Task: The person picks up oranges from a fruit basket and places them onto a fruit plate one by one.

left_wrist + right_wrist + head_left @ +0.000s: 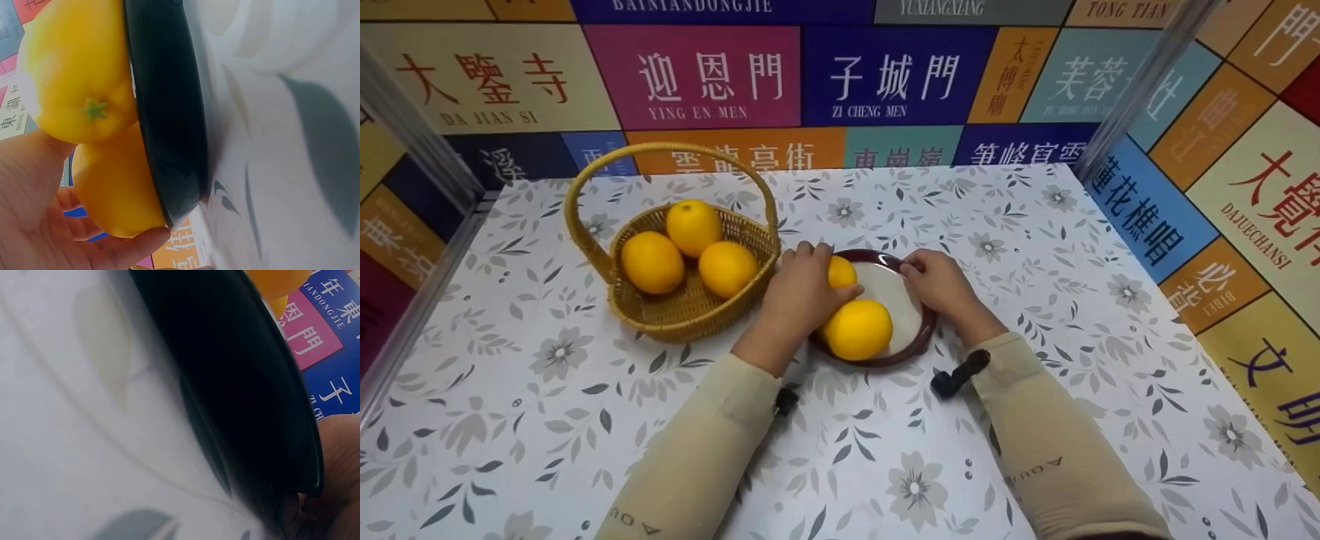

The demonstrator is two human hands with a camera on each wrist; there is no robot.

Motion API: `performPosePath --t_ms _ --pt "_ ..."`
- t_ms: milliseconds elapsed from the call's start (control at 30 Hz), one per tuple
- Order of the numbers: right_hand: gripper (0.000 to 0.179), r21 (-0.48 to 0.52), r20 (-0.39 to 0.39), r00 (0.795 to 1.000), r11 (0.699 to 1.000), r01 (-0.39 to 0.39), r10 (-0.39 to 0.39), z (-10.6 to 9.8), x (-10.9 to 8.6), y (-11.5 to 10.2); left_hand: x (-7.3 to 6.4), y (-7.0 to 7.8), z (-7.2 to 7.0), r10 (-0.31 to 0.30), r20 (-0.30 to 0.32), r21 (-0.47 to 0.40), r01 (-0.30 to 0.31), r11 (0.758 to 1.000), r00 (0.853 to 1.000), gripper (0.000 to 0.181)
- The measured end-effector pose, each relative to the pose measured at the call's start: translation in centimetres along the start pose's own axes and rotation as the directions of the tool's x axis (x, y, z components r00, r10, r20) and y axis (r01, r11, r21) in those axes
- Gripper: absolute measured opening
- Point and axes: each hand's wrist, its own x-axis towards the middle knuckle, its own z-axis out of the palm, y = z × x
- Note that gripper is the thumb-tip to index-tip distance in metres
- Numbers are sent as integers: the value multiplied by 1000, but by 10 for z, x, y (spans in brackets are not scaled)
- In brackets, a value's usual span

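A round plate [916,345] with a dark red-brown rim and pale inside lies on the table, two oranges at its left side. My left hand [801,289] curls round the farther orange [841,271], partly hiding it. In the left wrist view, fingers wrap the lower orange [115,185], and one fingertip meets the plate's edge. The nearer orange [860,331], with a green star-shaped stem end, sits close to the thumb. On the plate's right, my right hand [943,283] pinches the rim; the right wrist view shows the plate's dark side [236,371] beside this hand.
Left of the plate stands a wicker basket [690,328] with a tall arched handle, holding three oranges [694,228]. A white flowered cloth [915,480] covers the table. Panels with large printed characters [896,75] rise behind and at the sides.
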Motion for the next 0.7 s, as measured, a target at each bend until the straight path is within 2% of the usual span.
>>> performPosePath --t_ms 367,700 --pt "23 28 5 1000 999 -19 19 -1 0 -1 -2 2 -4 -8 23 21 7 1000 1000 75" --pt "23 37 14 1000 999 -27 26 -1 0 -1 -5 5 -10 -1 10 51 0 999 1000 70"
